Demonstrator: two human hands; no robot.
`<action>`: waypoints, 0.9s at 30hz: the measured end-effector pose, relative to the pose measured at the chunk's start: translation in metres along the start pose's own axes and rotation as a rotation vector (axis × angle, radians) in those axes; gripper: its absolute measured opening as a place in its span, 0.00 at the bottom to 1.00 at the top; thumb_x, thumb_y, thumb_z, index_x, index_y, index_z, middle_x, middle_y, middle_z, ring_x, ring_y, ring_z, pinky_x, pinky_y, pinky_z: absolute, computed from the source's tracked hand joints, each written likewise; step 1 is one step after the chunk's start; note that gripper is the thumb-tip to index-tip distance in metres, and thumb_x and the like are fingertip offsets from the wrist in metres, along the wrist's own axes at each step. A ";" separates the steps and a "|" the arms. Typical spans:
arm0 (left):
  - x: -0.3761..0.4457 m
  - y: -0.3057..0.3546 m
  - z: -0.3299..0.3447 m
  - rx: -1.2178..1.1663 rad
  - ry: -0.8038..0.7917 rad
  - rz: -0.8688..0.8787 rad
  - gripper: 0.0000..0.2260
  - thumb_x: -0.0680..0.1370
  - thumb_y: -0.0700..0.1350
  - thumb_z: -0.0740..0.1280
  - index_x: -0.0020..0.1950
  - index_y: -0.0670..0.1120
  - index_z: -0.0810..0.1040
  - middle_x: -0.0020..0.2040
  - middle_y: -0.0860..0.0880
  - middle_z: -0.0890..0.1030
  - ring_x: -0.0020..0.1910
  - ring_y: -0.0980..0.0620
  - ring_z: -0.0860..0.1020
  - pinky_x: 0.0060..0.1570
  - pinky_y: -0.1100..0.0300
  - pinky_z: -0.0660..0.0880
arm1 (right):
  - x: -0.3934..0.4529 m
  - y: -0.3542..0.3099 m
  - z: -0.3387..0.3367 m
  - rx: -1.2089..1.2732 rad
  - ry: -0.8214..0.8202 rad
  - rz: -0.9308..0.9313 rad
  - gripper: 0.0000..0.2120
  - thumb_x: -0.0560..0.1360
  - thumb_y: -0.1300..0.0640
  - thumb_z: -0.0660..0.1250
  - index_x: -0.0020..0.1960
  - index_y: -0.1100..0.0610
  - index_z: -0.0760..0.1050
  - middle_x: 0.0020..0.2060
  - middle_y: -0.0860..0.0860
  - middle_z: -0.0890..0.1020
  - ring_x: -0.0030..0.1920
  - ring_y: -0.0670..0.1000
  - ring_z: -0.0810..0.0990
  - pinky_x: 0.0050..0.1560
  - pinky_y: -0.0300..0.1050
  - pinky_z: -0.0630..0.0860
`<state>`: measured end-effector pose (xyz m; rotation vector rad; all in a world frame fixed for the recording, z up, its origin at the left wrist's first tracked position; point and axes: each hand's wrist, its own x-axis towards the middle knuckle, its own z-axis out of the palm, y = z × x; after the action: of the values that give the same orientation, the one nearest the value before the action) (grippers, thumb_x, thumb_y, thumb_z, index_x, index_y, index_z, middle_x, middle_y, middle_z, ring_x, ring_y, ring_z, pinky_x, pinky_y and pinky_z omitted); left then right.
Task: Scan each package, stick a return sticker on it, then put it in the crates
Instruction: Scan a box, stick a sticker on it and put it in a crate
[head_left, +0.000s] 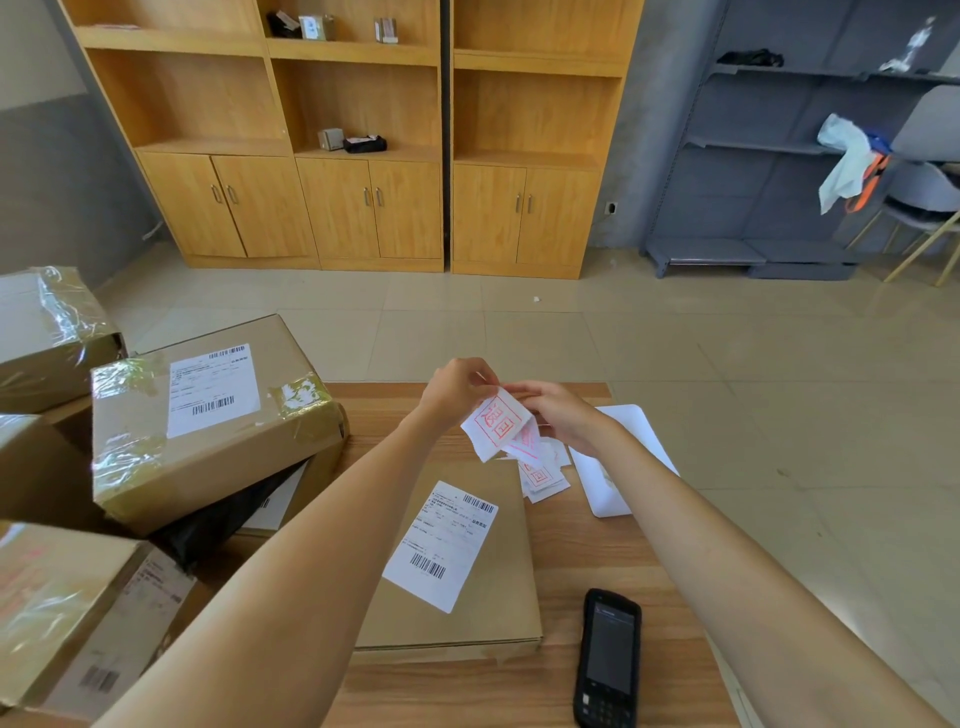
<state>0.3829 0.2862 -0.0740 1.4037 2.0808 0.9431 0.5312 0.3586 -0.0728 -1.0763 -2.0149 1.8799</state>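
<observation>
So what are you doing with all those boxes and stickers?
A person is getting a return sticker ready. The left hand and right hand pinch a white sticker with red print above the wooden table. Below lies a flat brown cardboard package with a white label, no sticker on it yet. The black handheld scanner rests beside it, untouched.

There are five brown boxes: one flat box (483, 587) in the middle of the table, and four more on the left, one far (47, 332), one big one with a white label (208, 415), one behind it (36, 467) and one near (67, 613). There is one black scanner (607, 657) near on the right, and one white sheet (621, 457) farther off on the right. Two hands, the left (457, 387) and the right (558, 410), hold one sticker (496, 423), with a small pile of stickers (543, 470) under it.
</observation>
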 end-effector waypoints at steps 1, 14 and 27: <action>0.000 -0.001 0.001 -0.008 -0.001 -0.005 0.02 0.77 0.39 0.66 0.47 0.44 0.78 0.50 0.44 0.82 0.50 0.46 0.79 0.48 0.54 0.75 | 0.001 0.001 0.001 0.009 -0.010 -0.004 0.14 0.81 0.64 0.56 0.61 0.53 0.74 0.42 0.49 0.81 0.41 0.46 0.79 0.43 0.38 0.74; -0.004 -0.003 0.007 -0.144 -0.043 -0.002 0.01 0.76 0.36 0.68 0.47 0.40 0.79 0.46 0.40 0.82 0.44 0.45 0.80 0.41 0.56 0.80 | 0.010 0.007 0.002 0.085 0.041 0.016 0.13 0.80 0.58 0.62 0.59 0.67 0.75 0.41 0.54 0.79 0.37 0.48 0.77 0.38 0.40 0.67; -0.005 -0.003 0.010 -0.135 -0.056 0.043 0.03 0.75 0.36 0.68 0.44 0.43 0.78 0.43 0.46 0.80 0.46 0.49 0.79 0.51 0.51 0.78 | 0.008 0.015 -0.004 -0.004 0.126 0.053 0.05 0.75 0.58 0.69 0.44 0.60 0.77 0.38 0.54 0.80 0.37 0.49 0.77 0.38 0.37 0.73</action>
<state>0.3901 0.2837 -0.0830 1.3941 1.9156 1.0294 0.5331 0.3656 -0.0888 -1.2277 -1.9404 1.7842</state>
